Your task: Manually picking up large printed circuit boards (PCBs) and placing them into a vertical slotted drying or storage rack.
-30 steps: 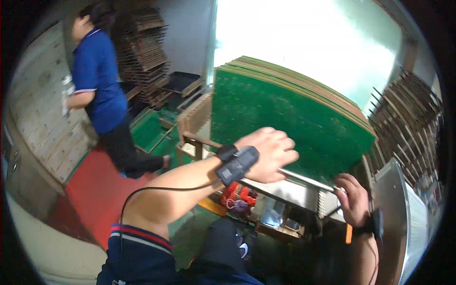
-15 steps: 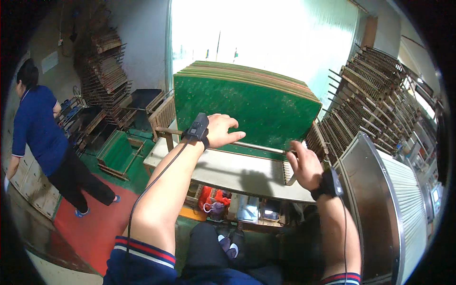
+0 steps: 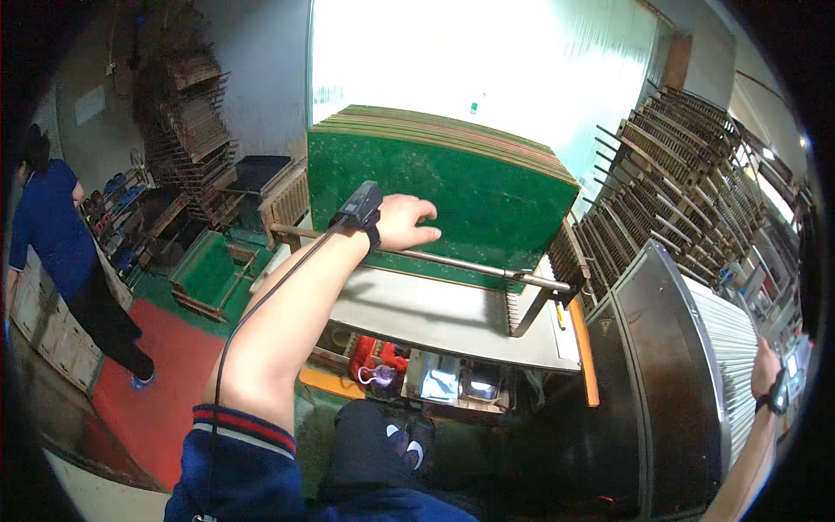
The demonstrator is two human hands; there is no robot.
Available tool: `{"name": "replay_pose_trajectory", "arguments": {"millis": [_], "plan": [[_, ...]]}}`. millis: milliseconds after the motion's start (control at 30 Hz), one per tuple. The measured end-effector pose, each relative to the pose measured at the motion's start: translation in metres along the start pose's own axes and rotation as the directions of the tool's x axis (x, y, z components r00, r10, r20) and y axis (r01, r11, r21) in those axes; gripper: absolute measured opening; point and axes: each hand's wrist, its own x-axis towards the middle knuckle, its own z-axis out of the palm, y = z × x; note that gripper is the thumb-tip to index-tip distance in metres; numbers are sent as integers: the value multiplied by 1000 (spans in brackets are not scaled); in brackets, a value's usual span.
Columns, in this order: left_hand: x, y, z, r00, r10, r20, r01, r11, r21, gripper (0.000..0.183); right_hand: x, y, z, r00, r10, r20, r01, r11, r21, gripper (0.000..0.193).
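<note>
My left hand [image 3: 409,222] hovers in front of the upright stack of green boards [image 3: 470,191], its thumb and fingers apart with nothing between them. Just below it runs the metal rod [image 3: 474,268] of the slotted rack that holds the boards on edge. My right hand [image 3: 765,370] reaches far out to the right, over the pale ribbed bed [image 3: 726,335] of a metal machine. Its fingers are too small and foreshortened to make out. Each wrist wears a black strapped device; a cable trails from the left one.
The rack stands on a white table [image 3: 417,313] with an orange strip [image 3: 585,352] at its right end. Below is a shelf with red cloth [image 3: 376,355]. Slotted racks [image 3: 670,165] pile up at right. Another person [image 3: 65,244] walks at left; a green board rack [image 3: 209,270] sits on the floor.
My right hand has left the rack's right end and swung far right to the machine. My left hand stays near the boards. The other person has moved further left.
</note>
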Motion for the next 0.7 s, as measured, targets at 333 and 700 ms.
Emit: {"name": "replay_pose_trajectory", "arguments": {"millis": [333,700], "plan": [[35,13,28,990,-74,117,88,989,-115,46,-24,-70,29,957,-212,195,213,977,18,32],[36,14,34,992,-42,123,54,993,-104,43,-26,-73,26,949,-234,210,229,972,47,28]]}}
